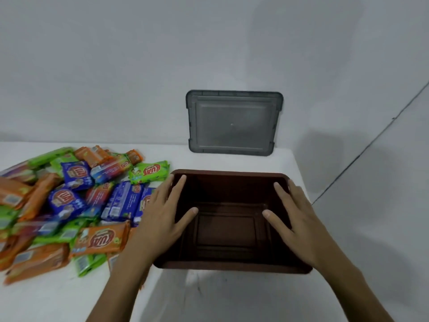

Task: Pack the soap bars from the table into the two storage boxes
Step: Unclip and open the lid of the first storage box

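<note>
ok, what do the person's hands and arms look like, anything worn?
Nothing worn: the left hand and right hand show no gloves, rings or watch. The forearms are uncovered down to the frame edge, with no sleeve in view.

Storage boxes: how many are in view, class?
1: the brown box stands open on the table, between the left hand and right hand. No second box shows.

brown box (232, 267), grey lid (234, 123), orange-green-blue soap bars (69, 205)

Bare left hand (160, 218) and right hand (299, 217) on bare forearms (116, 287).
</note>
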`<state>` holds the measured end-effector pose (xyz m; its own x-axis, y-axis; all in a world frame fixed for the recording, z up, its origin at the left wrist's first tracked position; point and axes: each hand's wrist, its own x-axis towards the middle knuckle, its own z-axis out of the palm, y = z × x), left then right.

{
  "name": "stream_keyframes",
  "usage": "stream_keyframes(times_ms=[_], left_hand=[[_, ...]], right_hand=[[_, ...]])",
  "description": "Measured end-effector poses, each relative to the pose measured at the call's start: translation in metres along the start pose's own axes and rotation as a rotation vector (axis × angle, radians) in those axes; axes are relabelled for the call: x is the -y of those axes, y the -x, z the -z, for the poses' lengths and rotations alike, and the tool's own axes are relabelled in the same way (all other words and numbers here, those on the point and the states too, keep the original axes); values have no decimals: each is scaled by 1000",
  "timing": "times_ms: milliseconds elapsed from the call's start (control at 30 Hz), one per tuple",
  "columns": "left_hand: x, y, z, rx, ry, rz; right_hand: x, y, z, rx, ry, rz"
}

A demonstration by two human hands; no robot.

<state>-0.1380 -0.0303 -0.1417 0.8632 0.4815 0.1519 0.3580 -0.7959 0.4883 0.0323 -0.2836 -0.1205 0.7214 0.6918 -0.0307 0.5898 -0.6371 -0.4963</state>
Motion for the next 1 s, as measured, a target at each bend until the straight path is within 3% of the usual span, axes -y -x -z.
stream_keyframes(times_ms=[333,1000], left_hand=[[0,36,-12,22,63,114],[23,-104,-26,-38,22,74]], right_hand=[[-4,21,-23,-62,84,-60],[-24,-105,-9,-123,172,-46]])
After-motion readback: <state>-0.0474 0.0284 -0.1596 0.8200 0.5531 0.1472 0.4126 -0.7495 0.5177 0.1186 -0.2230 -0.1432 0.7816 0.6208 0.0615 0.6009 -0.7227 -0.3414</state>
